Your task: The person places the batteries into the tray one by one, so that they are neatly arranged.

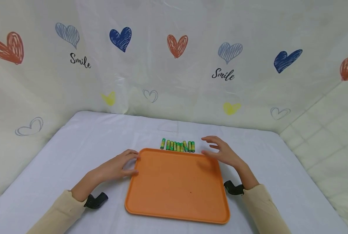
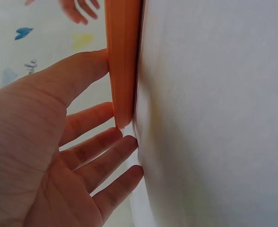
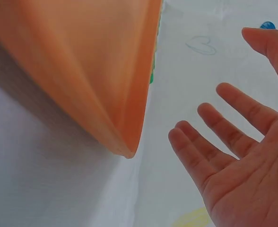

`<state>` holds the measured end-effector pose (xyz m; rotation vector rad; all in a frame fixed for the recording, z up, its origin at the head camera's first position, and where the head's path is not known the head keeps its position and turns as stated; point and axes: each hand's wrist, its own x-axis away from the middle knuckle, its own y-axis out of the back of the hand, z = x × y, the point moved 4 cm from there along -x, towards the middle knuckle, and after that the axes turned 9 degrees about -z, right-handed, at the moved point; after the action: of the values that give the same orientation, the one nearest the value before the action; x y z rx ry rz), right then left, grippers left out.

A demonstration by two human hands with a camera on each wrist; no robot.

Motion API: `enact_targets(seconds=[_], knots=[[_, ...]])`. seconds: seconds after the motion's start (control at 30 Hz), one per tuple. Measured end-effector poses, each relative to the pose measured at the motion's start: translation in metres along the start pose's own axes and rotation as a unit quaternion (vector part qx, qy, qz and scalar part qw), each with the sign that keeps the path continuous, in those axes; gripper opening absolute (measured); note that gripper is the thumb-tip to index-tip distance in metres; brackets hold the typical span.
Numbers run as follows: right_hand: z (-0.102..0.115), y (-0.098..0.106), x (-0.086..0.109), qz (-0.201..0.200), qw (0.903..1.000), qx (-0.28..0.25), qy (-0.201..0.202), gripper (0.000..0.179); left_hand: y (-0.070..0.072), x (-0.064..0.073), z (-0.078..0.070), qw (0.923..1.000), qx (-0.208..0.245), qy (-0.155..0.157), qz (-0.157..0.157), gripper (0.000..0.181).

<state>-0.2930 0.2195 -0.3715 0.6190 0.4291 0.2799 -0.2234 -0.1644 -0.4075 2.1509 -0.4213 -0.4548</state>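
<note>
An orange tray (image 1: 177, 185) lies flat on the white-covered table in the head view. At its far left corner is my left hand (image 1: 119, 165), thumb and fingertips right at the rim. The left wrist view shows those fingers (image 2: 89, 120) spread and fairly straight along the tray's side wall (image 2: 122, 61). Over the far right corner my right hand (image 1: 220, 152) hovers with loosely spread fingers, holding nothing; in the right wrist view its palm (image 3: 243, 175) is apart from the tray. Several green and yellow batteries (image 1: 178, 146) stand in a row just beyond the tray's far edge.
White cloth (image 1: 104, 136) covers the table. Behind it hangs a pale backdrop (image 1: 197, 91) printed with hearts and "Smile" lettering. A black wrist mount (image 1: 95, 201) sits on the left wrist and another mount (image 1: 233, 188) on the right.
</note>
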Motion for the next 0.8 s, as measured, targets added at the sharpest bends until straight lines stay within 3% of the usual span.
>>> enact_targets(seconds=[0.47,0.8], knots=[[-0.002,-0.004,-0.013,0.015,0.9996,-0.02,-0.016,0.047,0.0,-0.001,0.003,0.9998,0.017,0.005,0.003,0.062],[-0.012,-0.009,-0.023,0.024,0.9978,-0.046,-0.042,0.047,-0.001,-0.002,0.009,0.9992,0.039,-0.01,-0.002,0.061]])
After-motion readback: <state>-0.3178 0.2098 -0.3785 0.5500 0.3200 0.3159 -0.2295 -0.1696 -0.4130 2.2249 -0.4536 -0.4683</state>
